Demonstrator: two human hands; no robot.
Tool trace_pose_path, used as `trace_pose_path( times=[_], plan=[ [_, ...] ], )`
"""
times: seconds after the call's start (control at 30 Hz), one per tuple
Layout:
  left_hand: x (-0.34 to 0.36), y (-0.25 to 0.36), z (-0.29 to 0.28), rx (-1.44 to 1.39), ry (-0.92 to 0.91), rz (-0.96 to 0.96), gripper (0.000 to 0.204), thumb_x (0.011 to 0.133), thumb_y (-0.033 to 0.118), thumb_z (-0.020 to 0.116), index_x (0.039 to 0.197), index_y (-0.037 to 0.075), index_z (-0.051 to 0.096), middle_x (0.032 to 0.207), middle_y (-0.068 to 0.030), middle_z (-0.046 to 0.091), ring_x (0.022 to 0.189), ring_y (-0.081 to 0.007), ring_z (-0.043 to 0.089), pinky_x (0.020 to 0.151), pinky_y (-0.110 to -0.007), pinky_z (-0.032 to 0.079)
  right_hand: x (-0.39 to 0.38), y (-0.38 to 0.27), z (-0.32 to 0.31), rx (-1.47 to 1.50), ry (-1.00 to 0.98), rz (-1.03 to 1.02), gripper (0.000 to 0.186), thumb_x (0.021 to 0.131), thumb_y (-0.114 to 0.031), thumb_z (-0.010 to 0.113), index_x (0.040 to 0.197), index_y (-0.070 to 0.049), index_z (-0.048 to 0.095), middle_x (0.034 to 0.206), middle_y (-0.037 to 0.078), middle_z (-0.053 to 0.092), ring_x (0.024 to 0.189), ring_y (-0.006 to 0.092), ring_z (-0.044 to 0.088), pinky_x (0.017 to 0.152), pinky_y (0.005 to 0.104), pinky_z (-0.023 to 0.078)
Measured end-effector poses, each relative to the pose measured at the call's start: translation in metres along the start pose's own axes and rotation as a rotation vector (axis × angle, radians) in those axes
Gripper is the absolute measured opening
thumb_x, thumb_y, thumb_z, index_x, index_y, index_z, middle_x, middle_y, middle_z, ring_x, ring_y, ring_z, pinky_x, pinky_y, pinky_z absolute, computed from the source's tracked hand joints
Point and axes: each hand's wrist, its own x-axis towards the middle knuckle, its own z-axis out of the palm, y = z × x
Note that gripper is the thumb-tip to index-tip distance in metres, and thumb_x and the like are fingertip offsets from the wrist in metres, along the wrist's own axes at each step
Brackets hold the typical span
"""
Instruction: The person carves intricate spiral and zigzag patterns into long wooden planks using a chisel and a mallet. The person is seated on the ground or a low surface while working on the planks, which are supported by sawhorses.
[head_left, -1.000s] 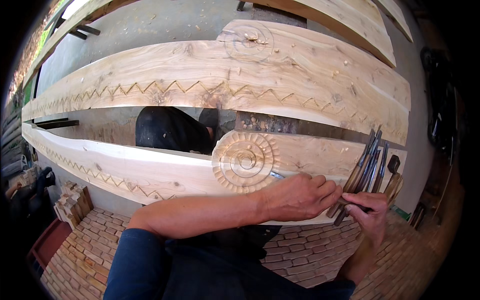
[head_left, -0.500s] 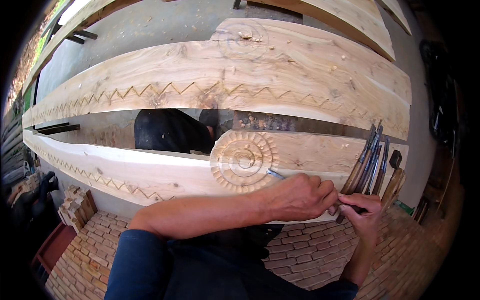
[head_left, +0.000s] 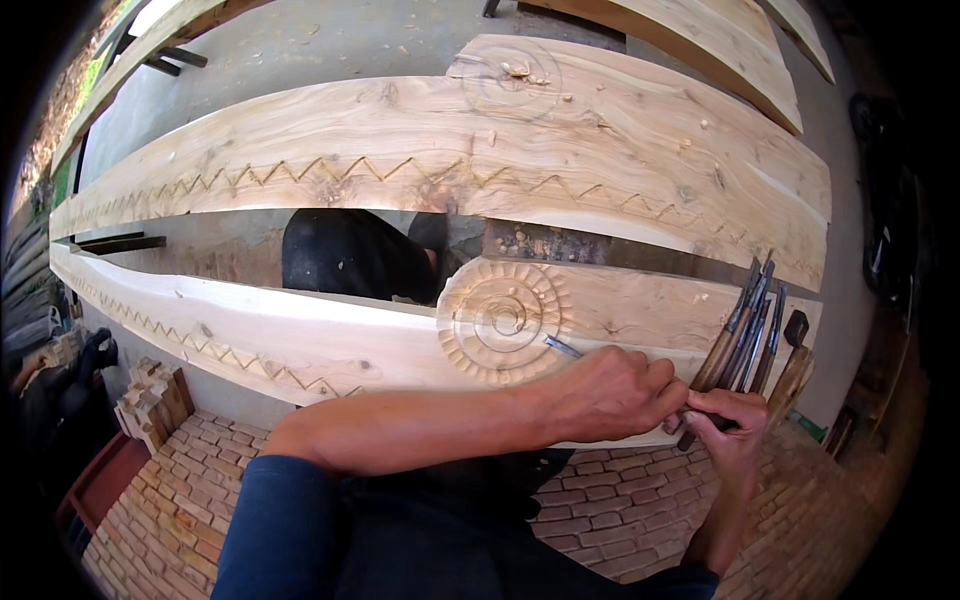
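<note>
My left hand (head_left: 622, 392) is closed around a carving chisel, its forearm lying across the near board. The bright chisel blade (head_left: 562, 346) pokes out past the fist and points left, at the lower right rim of a carved round spiral rosette (head_left: 505, 318) with a scalloped border. Close beside it, my right hand (head_left: 732, 412) is closed on the dark handle end of the same chisel. Just beyond the right hand, several other chisels (head_left: 742, 330) lie side by side on the board, blades pointing away. The hands hide most of the held chisel's handle.
The near board (head_left: 390, 350) and a second board (head_left: 390, 130) lie roughly parallel, each with a zigzag line. Wood chips dot the second board and its drawn circle. A wooden mallet-like piece (head_left: 788, 385) sits right of the chisels. Brick paving (head_left: 610, 500) lies below; stacked blocks (head_left: 152, 402) stand left.
The whole view has shifted slightly, so the boards appear a little farther right. Both hands keep nearly the same pose and grip, with the blade still at the rosette's rim.
</note>
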Motion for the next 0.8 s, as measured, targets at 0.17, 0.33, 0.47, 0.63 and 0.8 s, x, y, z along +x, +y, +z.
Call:
trace_pose_path(
  times=[0.17,0.33,0.47,0.63,0.8],
  plan=[
    [-0.001,0.0,0.0,0.047,-0.029,-0.041,0.03,0.095,0.032,0.068,0.087,0.004,0.058,0.074,-0.0071,0.054,0.059,-0.0218,0.065,0.048,-0.037,0.051,0.007,0.001,0.008,-0.004,0.002,-0.032,0.031,0.077,0.01,0.079,0.108,0.004,0.08,0.074,0.01,0.073,0.062,0.0122,0.068,0.055,0.0245,0.05],
    [-0.001,0.001,-0.002,0.096,-0.046,-0.015,0.031,0.094,0.034,0.068,0.088,0.005,0.058,0.074,-0.005,0.053,0.059,-0.0197,0.062,0.048,-0.034,0.049,0.0,0.002,0.011,0.006,0.029,0.03,0.031,0.075,0.008,0.081,0.106,0.003,0.08,0.075,0.01,0.073,0.062,0.0118,0.068,0.057,0.0246,0.05],
    [-0.01,0.002,-0.003,0.215,-0.015,0.165,0.029,0.093,0.029,0.068,0.101,0.002,0.063,0.078,-0.0028,0.053,0.061,-0.0158,0.058,0.05,-0.03,0.047,-0.011,-0.005,0.001,-0.056,0.019,-0.05,0.033,0.073,0.008,0.082,0.106,0.002,0.081,0.073,0.012,0.072,0.059,0.0137,0.065,0.054,0.0258,0.045],
    [-0.006,0.003,0.0,0.187,0.003,0.27,0.034,0.087,0.022,0.065,0.113,0.0,0.065,0.086,-0.0024,0.055,0.065,-0.0137,0.057,0.051,-0.029,0.046,-0.028,-0.016,-0.003,-0.115,0.055,-0.012,0.035,0.072,0.008,0.081,0.106,0.002,0.081,0.072,0.011,0.071,0.058,0.0145,0.064,0.054,0.0267,0.045],
    [-0.007,0.002,-0.001,0.153,-0.036,0.251,0.033,0.083,0.02,0.064,0.11,0.0,0.065,0.086,-0.0028,0.055,0.066,-0.0143,0.058,0.051,-0.029,0.047,-0.026,-0.026,0.001,-0.129,0.065,-0.001,0.036,0.072,0.009,0.08,0.108,0.002,0.08,0.072,0.012,0.071,0.058,0.015,0.063,0.055,0.0274,0.045]
  ],
)
